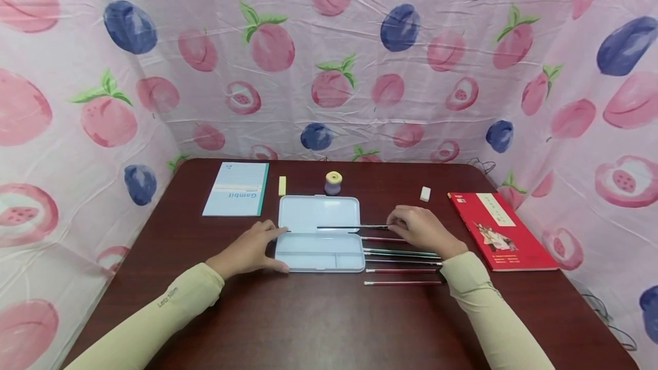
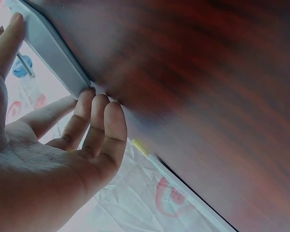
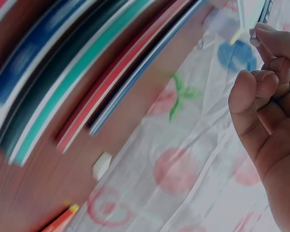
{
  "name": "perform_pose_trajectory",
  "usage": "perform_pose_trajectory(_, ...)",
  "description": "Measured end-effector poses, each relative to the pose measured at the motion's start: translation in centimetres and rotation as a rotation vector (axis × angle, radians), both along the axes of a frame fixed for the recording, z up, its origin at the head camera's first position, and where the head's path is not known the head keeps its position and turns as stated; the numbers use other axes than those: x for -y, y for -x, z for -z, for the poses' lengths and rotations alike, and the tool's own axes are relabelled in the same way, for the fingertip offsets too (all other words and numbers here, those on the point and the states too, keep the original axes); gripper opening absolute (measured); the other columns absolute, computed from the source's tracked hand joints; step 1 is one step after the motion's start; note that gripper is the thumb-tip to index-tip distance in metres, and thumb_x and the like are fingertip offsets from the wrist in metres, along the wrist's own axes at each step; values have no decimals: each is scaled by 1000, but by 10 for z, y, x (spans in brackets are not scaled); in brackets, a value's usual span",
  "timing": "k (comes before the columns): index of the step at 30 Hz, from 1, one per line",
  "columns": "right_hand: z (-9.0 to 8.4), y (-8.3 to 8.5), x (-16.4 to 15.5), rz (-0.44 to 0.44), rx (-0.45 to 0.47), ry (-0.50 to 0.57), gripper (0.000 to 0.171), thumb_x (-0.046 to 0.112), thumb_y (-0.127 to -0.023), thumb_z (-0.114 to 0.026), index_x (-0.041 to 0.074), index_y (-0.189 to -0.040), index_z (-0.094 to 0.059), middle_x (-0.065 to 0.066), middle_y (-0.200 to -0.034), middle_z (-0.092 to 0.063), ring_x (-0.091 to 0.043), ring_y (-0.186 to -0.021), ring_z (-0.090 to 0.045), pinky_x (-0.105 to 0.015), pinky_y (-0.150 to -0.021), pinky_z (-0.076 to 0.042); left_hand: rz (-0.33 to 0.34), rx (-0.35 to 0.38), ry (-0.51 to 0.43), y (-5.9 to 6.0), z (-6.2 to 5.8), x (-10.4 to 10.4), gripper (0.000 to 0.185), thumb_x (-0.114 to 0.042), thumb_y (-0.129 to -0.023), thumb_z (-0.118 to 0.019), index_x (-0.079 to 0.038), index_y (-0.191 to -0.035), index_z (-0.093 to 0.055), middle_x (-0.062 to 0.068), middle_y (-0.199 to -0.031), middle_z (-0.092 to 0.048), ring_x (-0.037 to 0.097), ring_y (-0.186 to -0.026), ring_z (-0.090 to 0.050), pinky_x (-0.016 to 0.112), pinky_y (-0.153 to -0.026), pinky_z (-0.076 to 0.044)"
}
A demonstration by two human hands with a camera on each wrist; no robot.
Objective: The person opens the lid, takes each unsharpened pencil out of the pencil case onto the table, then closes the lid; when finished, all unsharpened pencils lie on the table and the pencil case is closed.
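Note:
A pale blue pencil case (image 1: pixel 319 242) lies opened flat mid-table, its lid (image 1: pixel 319 210) folded back. My left hand (image 1: pixel 252 249) rests at the case's left side, thumb near the front corner and fingertips at the hinge; in the left wrist view its fairly straight fingers (image 2: pixel 115 121) touch the case's edge. My right hand (image 1: pixel 418 227) pinches a dark pencil (image 1: pixel 349 226) by its right end, held level above the case near the hinge. In the right wrist view, thumb and forefinger meet on its end (image 3: pixel 255 37). Several pencils (image 1: pixel 403 271), red, green and dark, lie right of the case.
Behind the case stand a yellow-topped round container (image 1: pixel 333 183) and a yellow block (image 1: pixel 282 185). A notebook (image 1: pixel 236 190) lies at the back left. Right of centre is a white eraser (image 1: pixel 425 193), and a red book (image 1: pixel 501 232) lies farther right. A patterned curtain (image 1: pixel 329 73) surrounds the table.

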State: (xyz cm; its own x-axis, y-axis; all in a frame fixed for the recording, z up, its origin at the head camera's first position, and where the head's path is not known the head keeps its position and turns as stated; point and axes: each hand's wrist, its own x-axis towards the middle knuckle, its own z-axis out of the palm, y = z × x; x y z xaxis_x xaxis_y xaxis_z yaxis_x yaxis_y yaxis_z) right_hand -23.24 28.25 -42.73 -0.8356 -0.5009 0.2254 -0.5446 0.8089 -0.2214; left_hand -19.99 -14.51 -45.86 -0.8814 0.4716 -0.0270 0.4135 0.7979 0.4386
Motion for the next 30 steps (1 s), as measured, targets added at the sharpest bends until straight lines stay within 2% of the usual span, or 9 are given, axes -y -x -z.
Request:
perform_pose_trajectory(15,-6,-3,-66,114,5,19,8,11,-92,-83,14,-96,-77,6,-79,-64,-6,-69,-48,-27,-65,-44,-21,30,-4,0,0,-1,101,-59,-73,-94,-15,-156,-56,6,-123,-60,20,-110,-51,38,-93,-53)
perform_pose_trajectory(21,-8,-1,-86,141,-20,34,8,8,-91,-83,11,-94,-77,6,-75,-60,-6,-66,-44,-28,-64,-41,-18,27,-5,0,0,-1,101,-58,-73,-95,-14,-155,-56,7,-124,-61,20,-110,-52,40,-94,-53)
perform_pose_trajectory(25,-10,1,-94,168,-43,42,8,7,-90,-84,9,-93,-77,5,-71,-57,-7,-63,-42,-28,-63,-39,-16,27,-10,-1,-1,-1,100,-57,-73,-95,-14,-155,-57,7,-125,-61,21,-111,-52,40,-95,-54)
perform_pose_trajectory(30,-9,5,-94,167,-25,36,7,7,-90,-83,9,-93,-78,3,-75,-64,-8,-67,-46,-29,-64,-42,-16,25,-1,-1,-1,-2,100,-57,-73,-95,-14,-155,-57,8,-125,-61,21,-111,-52,39,-94,-54)
